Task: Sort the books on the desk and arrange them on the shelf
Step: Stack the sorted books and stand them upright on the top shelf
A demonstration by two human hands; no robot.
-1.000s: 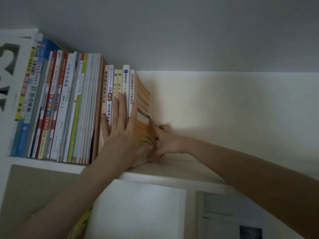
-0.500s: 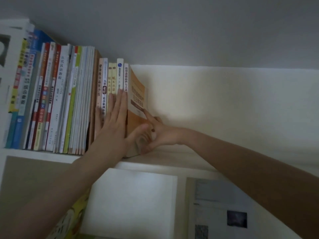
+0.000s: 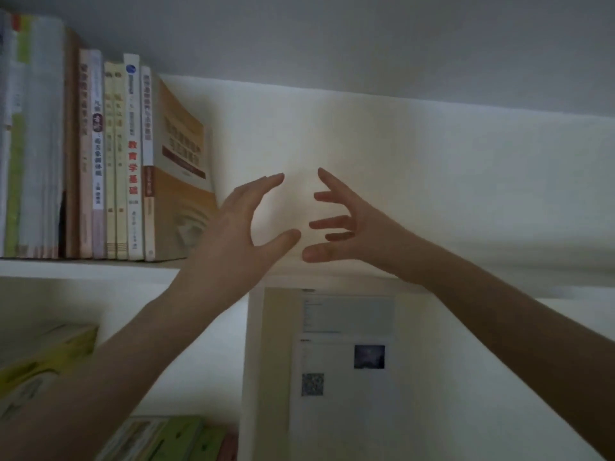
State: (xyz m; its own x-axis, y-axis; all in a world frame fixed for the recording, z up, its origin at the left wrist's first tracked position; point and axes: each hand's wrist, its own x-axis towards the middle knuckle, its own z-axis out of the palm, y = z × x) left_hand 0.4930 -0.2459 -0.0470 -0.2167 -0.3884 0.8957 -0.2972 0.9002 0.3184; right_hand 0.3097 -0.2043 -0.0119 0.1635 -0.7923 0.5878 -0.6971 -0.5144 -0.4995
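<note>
A row of upright books (image 3: 109, 161) fills the left part of the white shelf (image 3: 83, 267). The rightmost one is an orange and white book (image 3: 176, 181), standing on the shelf with its cover facing right. My left hand (image 3: 239, 224) hovers just right of that book, fingers spread, holding nothing. My right hand (image 3: 349, 224) faces it a little further right, fingers spread and also empty. Neither hand touches a book.
The shelf's right part (image 3: 432, 181) holds no books. Below the shelf hang a printed sheet (image 3: 346, 344) on the wall and a white vertical divider (image 3: 253, 361). Green and yellow books (image 3: 43, 361) lie lower left, more green books (image 3: 166, 437) at the bottom.
Both hands let go of the orange and white book and drew back to the right, fingers spread. The view shifted right, so the books now sit further left.
</note>
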